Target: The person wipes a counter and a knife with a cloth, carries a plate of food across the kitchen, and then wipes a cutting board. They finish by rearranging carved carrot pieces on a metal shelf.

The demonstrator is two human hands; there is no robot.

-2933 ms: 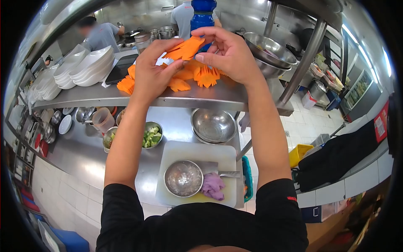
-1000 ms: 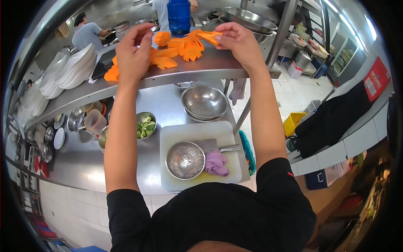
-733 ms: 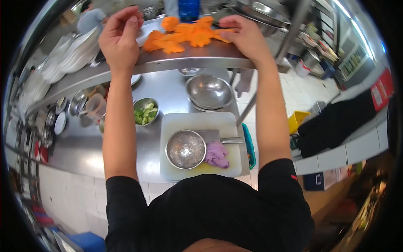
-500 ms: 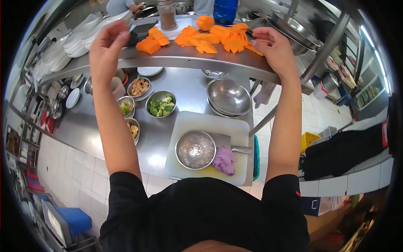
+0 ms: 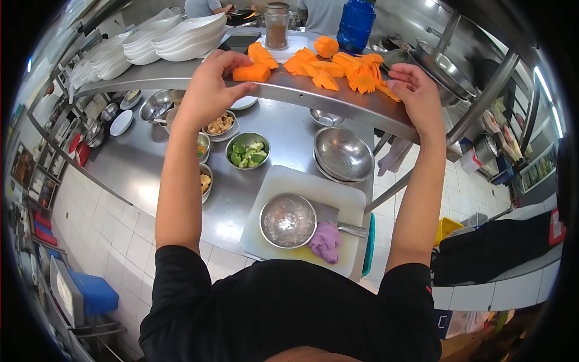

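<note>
Cut orange carrot pieces (image 5: 362, 77) lie in a row along the front of a raised steel shelf (image 5: 289, 92). At the row's left end, my left hand (image 5: 212, 84) is open, thumb and fingers apart, fingertips right at a thick carrot block (image 5: 252, 73). My right hand (image 5: 419, 93) is at the other end, fingers loosely curved and apart, beside the last carrot slices. Below stands a metal bowl (image 5: 288, 221) on a white cutting board (image 5: 283, 176), partly over a cleaver (image 5: 352, 229). A crumpled purple cloth (image 5: 325, 242) lies against the bowl.
Stacked white dishes (image 5: 188, 41) fill the shelf's left. A spice jar (image 5: 277, 27) and blue container (image 5: 356, 25) stand behind the carrots. Under the shelf are a broccoli bowl (image 5: 247, 151), other food bowls and stacked metal bowls (image 5: 344, 154). People work beyond.
My left hand has come rightward to the carrot block at the row's left end. My right hand stays by the right end. The whole view has shifted slightly.
</note>
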